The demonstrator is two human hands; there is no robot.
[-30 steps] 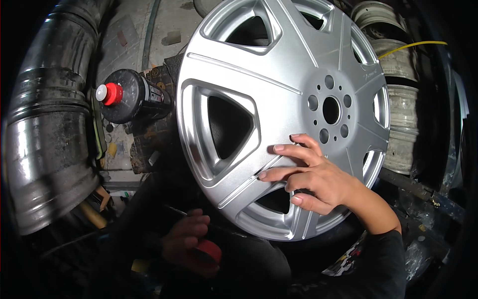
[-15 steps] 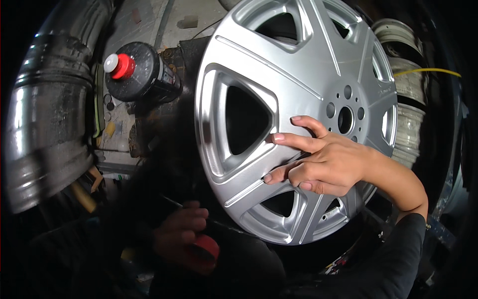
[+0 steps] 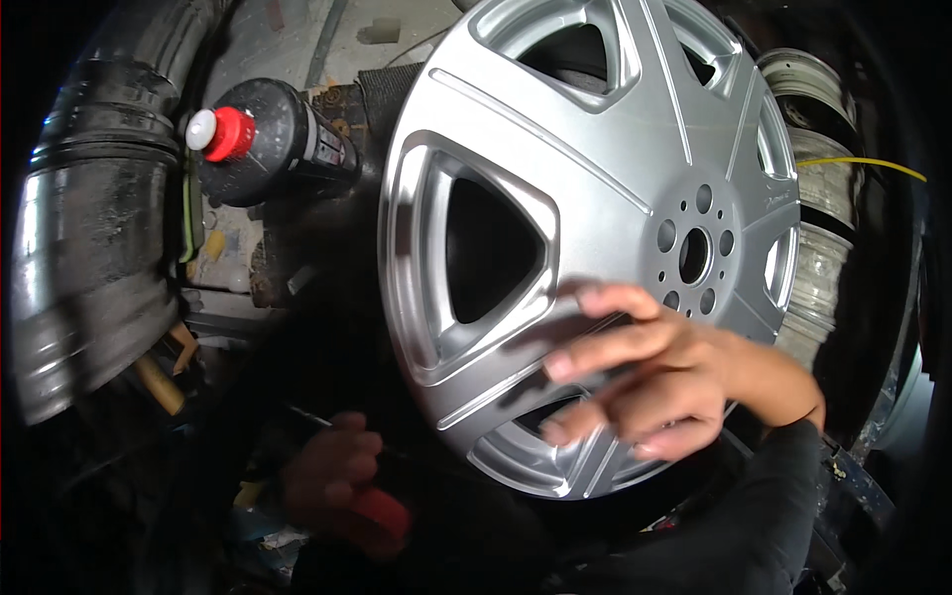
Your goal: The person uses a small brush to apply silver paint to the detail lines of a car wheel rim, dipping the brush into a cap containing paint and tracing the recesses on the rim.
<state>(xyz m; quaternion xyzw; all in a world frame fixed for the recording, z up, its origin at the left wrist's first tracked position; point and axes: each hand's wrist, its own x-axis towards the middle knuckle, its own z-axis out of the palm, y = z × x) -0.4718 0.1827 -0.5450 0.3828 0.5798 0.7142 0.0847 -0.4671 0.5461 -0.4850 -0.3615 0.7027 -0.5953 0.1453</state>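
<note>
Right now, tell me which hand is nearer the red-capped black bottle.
Left. The left hand sits low in shadow, below the black bottle, around something red. The right hand is farther away, across the silver wheel, its fingers spread over the lower spokes.

Silver alloy wheel [image 3: 595,198], stood on edge and tilted

Broad flat spokes with dark triangular openings run out from a hub ringed with bolt holes at right of centre; its painted face is clean and bright, and the lower rim dips into shadow.
</note>
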